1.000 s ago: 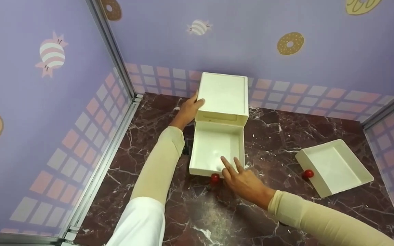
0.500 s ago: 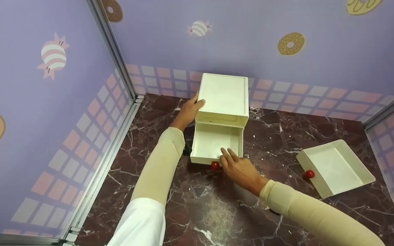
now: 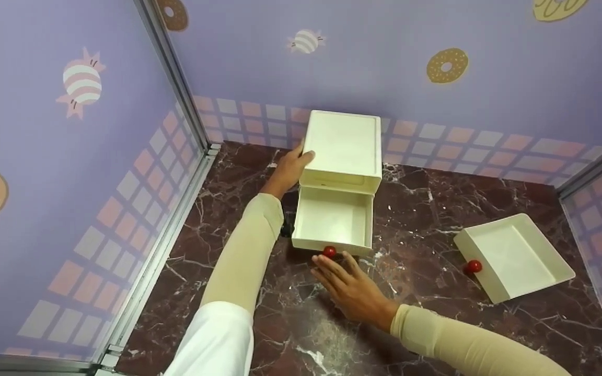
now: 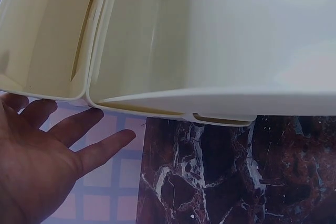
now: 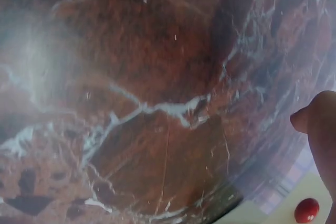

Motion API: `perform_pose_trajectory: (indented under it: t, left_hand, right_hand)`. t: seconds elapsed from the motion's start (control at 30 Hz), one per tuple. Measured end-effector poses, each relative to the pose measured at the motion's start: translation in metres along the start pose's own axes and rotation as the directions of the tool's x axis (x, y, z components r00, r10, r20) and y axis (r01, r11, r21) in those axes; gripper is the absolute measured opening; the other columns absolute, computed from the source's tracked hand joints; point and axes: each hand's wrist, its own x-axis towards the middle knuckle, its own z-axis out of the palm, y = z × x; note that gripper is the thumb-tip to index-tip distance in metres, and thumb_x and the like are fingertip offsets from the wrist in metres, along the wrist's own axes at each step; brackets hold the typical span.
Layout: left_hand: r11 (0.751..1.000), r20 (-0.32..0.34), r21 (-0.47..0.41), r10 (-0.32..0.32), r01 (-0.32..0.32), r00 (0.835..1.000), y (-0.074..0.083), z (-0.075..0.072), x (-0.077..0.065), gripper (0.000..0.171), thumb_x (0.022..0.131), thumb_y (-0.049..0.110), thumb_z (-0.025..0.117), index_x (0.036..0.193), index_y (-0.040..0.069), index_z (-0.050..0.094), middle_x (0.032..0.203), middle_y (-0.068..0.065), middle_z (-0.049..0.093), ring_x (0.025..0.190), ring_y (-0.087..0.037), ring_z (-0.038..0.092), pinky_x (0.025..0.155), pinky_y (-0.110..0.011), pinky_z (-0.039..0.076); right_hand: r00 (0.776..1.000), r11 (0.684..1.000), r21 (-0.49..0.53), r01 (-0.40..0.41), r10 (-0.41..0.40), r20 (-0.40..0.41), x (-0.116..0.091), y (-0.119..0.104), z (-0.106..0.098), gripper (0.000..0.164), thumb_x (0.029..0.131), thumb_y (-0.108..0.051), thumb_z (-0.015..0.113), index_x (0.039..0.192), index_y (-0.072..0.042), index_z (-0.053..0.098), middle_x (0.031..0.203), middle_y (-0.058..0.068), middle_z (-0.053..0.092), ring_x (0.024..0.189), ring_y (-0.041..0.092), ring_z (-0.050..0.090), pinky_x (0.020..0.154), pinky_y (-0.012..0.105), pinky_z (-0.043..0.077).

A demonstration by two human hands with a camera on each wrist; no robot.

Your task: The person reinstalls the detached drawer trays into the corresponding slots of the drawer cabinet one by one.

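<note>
A cream two-tier drawer cabinet (image 3: 342,143) stands against the back wall; its upper slot has no drawer in it. The lower drawer (image 3: 332,216) is pulled part way out, with a red round knob (image 3: 330,251) on its front. My left hand (image 3: 288,169) rests against the cabinet's left side, thumb at the top edge. In the left wrist view its fingers (image 4: 107,150) are extended along the side wall. My right hand (image 3: 350,290), fingers outstretched, is just in front of the knob; whether it touches is unclear. The right wrist view shows mostly floor and the thumb (image 5: 320,124).
A second cream drawer (image 3: 525,261) with a red knob (image 3: 473,266) lies on the dark marbled surface (image 3: 416,334) at the right. Purple patterned walls (image 3: 363,57) enclose the back and both sides. A metal rail (image 3: 175,209) runs along the left edge.
The lower drawer has slid further into the cabinet. My right hand has left the drawer's front rim and come down before the knob. The left hand stays at the cabinet's side.
</note>
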Motion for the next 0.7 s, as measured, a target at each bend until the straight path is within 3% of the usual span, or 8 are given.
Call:
perform_pose_trajectory:
  t: [0.37, 0.7]
  left_hand:
    - [1.000, 0.035, 0.005, -0.021, 0.020, 0.999, 0.001, -0.001, -0.001, 0.076, 0.104, 0.056, 0.043, 0.166, 0.023, 0.014, 0.170, -0.006, 0.024, 0.157, -0.029, 0.023, 0.128, -0.047, 0.020]
    - [1.000, 0.025, 0.017, -0.025, 0.024, 0.999, 0.002, -0.002, -0.001, 0.076, 0.103, 0.057, 0.043, 0.166, 0.024, 0.015, 0.170, -0.005, 0.024, 0.157, -0.029, 0.023, 0.128, -0.047, 0.020]
  right_hand:
    - [0.993, 0.998, 0.037, -0.046, 0.041, 0.110, 0.000, -0.001, 0.012, 0.080, 0.101, -0.060, 0.044, 0.163, -0.011, 0.027, 0.171, 0.017, 0.011, 0.160, 0.031, 0.013, 0.129, 0.051, 0.015]
    - [0.986, 0.999, 0.019, -0.043, 0.039, 0.162, 0.002, 0.010, 0.021, 0.078, 0.101, -0.045, 0.045, 0.165, -0.009, 0.017, 0.173, 0.014, -0.001, 0.160, 0.031, 0.005, 0.128, 0.055, 0.009]
